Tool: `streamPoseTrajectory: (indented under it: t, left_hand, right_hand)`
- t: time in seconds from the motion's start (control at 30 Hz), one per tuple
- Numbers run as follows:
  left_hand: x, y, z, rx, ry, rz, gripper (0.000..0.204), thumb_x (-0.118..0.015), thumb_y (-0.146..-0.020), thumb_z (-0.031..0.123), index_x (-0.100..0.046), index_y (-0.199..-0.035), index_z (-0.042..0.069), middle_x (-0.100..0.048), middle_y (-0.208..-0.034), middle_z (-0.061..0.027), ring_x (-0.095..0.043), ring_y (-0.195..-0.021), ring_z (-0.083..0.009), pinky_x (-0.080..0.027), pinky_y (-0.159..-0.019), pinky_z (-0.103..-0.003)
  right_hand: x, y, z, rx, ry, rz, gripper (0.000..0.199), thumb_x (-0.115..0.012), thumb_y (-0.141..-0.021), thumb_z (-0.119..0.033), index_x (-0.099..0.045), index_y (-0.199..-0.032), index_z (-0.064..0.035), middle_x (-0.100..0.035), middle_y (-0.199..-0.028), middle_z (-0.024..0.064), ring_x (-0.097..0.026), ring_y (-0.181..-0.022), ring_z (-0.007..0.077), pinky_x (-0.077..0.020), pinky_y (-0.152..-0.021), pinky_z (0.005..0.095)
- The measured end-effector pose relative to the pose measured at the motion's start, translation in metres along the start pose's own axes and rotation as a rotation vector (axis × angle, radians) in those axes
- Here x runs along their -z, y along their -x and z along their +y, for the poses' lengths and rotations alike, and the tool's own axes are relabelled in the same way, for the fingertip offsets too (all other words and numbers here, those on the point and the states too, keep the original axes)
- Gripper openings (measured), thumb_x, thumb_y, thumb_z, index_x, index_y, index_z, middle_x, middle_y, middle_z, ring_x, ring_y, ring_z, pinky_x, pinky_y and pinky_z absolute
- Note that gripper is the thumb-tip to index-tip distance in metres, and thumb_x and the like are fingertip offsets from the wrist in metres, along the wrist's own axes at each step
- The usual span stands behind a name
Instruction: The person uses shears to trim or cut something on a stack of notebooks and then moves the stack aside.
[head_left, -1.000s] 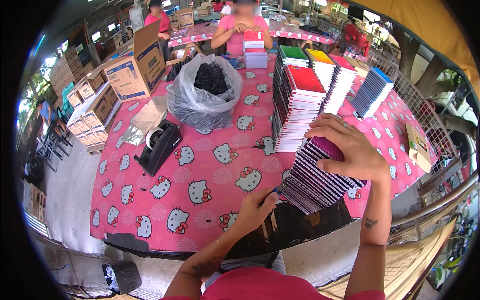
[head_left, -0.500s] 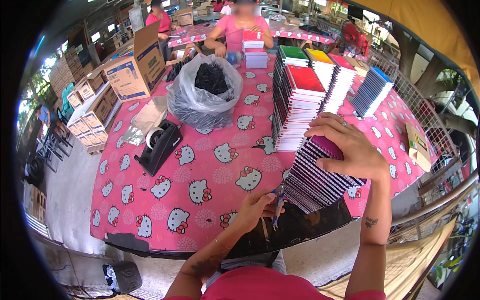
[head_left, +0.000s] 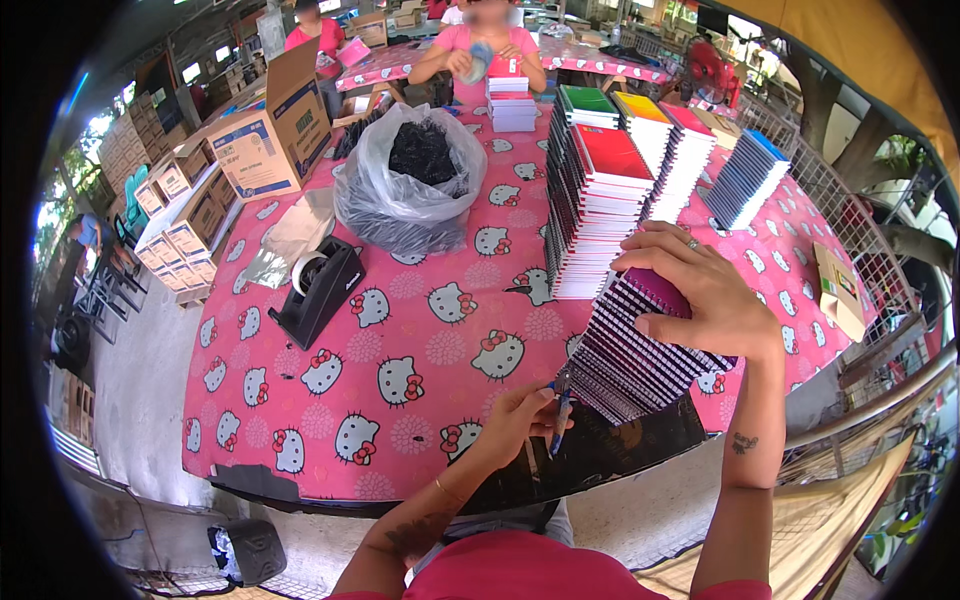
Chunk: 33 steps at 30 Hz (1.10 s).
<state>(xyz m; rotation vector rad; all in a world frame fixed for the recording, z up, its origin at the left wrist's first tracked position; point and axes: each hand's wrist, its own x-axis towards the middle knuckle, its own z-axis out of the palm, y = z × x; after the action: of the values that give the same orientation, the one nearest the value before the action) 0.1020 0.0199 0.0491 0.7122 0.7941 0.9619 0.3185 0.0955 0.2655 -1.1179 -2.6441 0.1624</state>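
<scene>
My right hand (head_left: 712, 290) is wrapped over the top of a leaning stack of purple spiral notebooks (head_left: 640, 350), thumb on the near side and fingers over the far side. The dark spiral bindings face me in rows. In my left hand (head_left: 515, 425) are small blue-handled pliers (head_left: 562, 405), their jaws pointing up at the lower left corner of the stack's bindings. Whether the jaws touch a wire is too small to tell. Just beyond stands a tall stack of red-covered spiral notebooks (head_left: 610, 155).
Green (head_left: 590, 105), yellow (head_left: 640, 110) and blue notebook stacks (head_left: 757, 150) stand farther back. Left of centre are a black tape dispenser (head_left: 318, 295) and a clear bag of black pieces (head_left: 410, 190). An open carton (head_left: 265, 150) stands behind them. A co-worker (head_left: 480, 60) sits across the table.
The pliers have shifted slightly at the bindings, while the notebook stack stays nearly in place under my right hand. Across the table, the co-worker has raised a hand with a bluish item.
</scene>
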Motion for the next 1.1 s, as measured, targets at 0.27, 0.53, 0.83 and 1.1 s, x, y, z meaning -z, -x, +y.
streamPoseTrajectory:
  t: [0.27,0.53,0.83,1.1]
  left_hand:
    - [0.001,-0.002,-0.001,0.013,0.019,0.002,0.036,-0.044,-0.098,0.027,-0.055,-0.110,-0.005,-0.063,-0.094,-0.0122,-0.066,-0.081,-0.0224,-0.056,-0.071,-0.035]
    - [-0.005,0.003,0.002,-0.435,-0.939,0.167,0.029,-0.048,-0.098,0.021,-0.058,-0.109,-0.004,-0.062,-0.091,-0.0123,-0.064,-0.076,-0.0216,-0.055,-0.071,-0.033]
    - [0.008,-0.008,-0.002,0.078,0.013,0.040,0.028,-0.051,-0.096,0.021,-0.059,-0.108,-0.003,-0.064,-0.093,-0.0133,-0.065,-0.077,-0.0218,-0.055,-0.074,-0.035]
    - [0.003,-0.001,0.008,-0.448,-1.072,0.111,0.031,-0.051,-0.095,0.020,-0.059,-0.113,-0.004,-0.065,-0.094,-0.0148,-0.064,-0.076,-0.0232,-0.054,-0.071,-0.037]
  right_hand:
    - [0.000,0.000,0.000,-0.004,-0.016,0.004,0.053,-0.068,-0.074,-0.032,-0.055,-0.123,-0.0172,-0.050,-0.133,0.0073,-0.039,-0.132,0.0321,-0.0331,-0.105,0.0499]
    - [-0.001,0.000,0.000,0.011,-0.009,0.019,0.052,-0.069,-0.074,-0.032,-0.055,-0.122,-0.0170,-0.051,-0.132,0.0077,-0.041,-0.130,0.0316,-0.0336,-0.105,0.0491]
    - [0.000,0.001,0.000,0.011,-0.017,0.011,0.052,-0.068,-0.074,-0.031,-0.055,-0.122,-0.0169,-0.051,-0.132,0.0072,-0.040,-0.131,0.0319,-0.0337,-0.105,0.0481]
    - [0.000,0.001,0.000,-0.014,0.003,0.003,0.053,-0.069,-0.074,-0.032,-0.055,-0.123,-0.0182,-0.050,-0.134,0.0069,-0.038,-0.133,0.0323,-0.0338,-0.105,0.0505]
